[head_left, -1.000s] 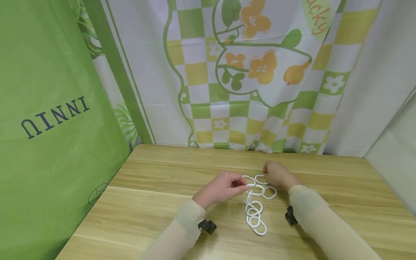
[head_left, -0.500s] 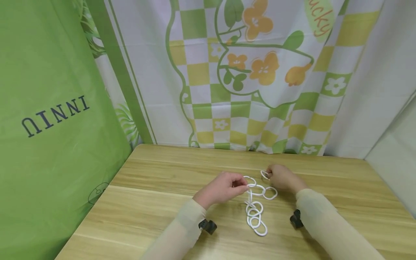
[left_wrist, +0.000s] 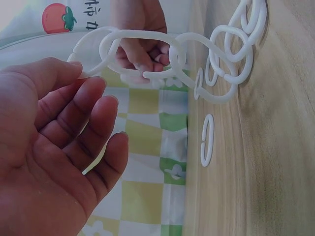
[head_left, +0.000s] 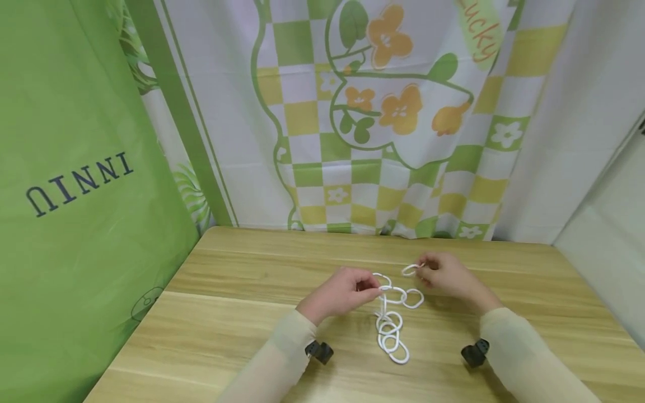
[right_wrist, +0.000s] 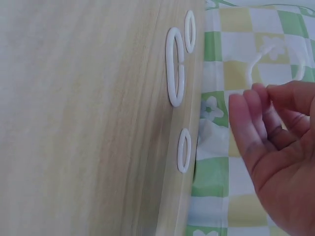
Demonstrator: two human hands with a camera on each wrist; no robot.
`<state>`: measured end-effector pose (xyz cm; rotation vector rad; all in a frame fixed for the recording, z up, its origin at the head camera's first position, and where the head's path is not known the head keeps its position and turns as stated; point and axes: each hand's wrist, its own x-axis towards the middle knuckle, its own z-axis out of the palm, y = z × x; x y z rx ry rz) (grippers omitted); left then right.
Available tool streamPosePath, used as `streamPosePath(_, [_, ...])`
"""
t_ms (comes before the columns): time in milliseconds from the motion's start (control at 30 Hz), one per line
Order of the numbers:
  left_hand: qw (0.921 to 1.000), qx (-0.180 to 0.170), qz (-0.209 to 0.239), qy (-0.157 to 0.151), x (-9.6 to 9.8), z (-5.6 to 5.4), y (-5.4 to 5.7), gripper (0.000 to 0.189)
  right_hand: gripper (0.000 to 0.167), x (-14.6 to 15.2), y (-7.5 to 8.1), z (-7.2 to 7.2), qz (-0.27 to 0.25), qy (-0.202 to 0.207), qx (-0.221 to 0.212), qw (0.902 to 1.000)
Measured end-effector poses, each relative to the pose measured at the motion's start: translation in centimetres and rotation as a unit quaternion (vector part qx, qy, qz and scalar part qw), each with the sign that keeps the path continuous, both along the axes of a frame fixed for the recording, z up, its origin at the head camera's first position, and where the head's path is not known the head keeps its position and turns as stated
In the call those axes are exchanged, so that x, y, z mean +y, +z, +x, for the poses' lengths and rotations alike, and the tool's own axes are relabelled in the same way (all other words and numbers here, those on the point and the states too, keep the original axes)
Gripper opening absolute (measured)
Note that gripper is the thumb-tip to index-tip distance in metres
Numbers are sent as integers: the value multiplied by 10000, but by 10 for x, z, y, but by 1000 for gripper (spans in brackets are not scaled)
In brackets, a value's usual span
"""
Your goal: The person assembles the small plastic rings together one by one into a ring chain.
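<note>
My left hand (head_left: pixel 342 294) pinches the end of a chain of white plastic links between thumb and finger. In the left wrist view, the held link (left_wrist: pixel 91 39) hooks through an oval link (left_wrist: pixel 142 34) with a gap in its side, and the chain runs down to several joined links (left_wrist: pixel 231 54) on the table. My right hand (head_left: pixel 445 277) pinches a single white link (head_left: pixel 409 270) above the table, farther back and to the right. That link appears as a pale open ring against the curtain in the right wrist view. Separate links (right_wrist: pixel 175 66) lie on the tabletop nearby.
The wooden table (head_left: pixel 242 330) ends at a patterned curtain (head_left: pixel 373 168). A green fabric cover (head_left: pixel 90 252) hangs along the left side, and a pale wall (head_left: pixel 604 235) stands on the right. Small black cameras are strapped at both wrists.
My right hand has lifted a link off the table and moved slightly right, turning with it. The left hand keeps its hold in nearly the same place.
</note>
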<state>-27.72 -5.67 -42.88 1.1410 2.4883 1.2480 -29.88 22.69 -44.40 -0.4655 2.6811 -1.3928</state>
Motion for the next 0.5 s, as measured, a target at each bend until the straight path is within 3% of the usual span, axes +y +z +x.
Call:
streamPosePath(167, [10000,-31,80,27,0,1,-1,12,21,3,2,11,-528,50,-254,9983])
streamPosePath(500, [9999,-146,48,61,-1,1,1,14,26,-1,11,26,-296,-404,59,9987])
